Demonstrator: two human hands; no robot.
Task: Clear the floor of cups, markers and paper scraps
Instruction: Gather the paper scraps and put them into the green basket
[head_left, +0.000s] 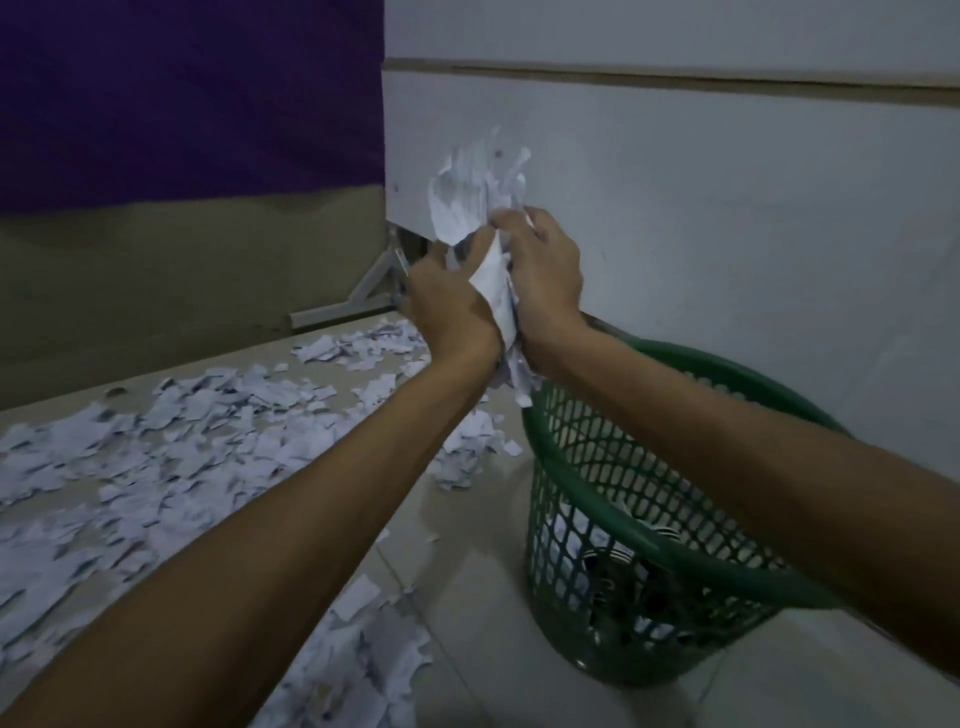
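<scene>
Both hands are raised in front of me, squeezing a bunch of white paper scraps (475, 202) between them. My left hand (449, 306) grips the bunch from the left and my right hand (545, 270) grips it from the right; scraps stick out above and hang below the wrists. The bunch is held up above the far-left rim of a green mesh plastic basket (618, 499), which stands on the floor and holds some paper and dark items. Many more paper scraps (156, 452) litter the floor on the left.
A white cabinet or desk panel (701, 218) rises directly behind the basket, with a grey metal leg brace (363, 291) at its lower left. A purple and tan wall (182, 156) lies beyond. Bare pale tiles (467, 597) show between the scraps and the basket.
</scene>
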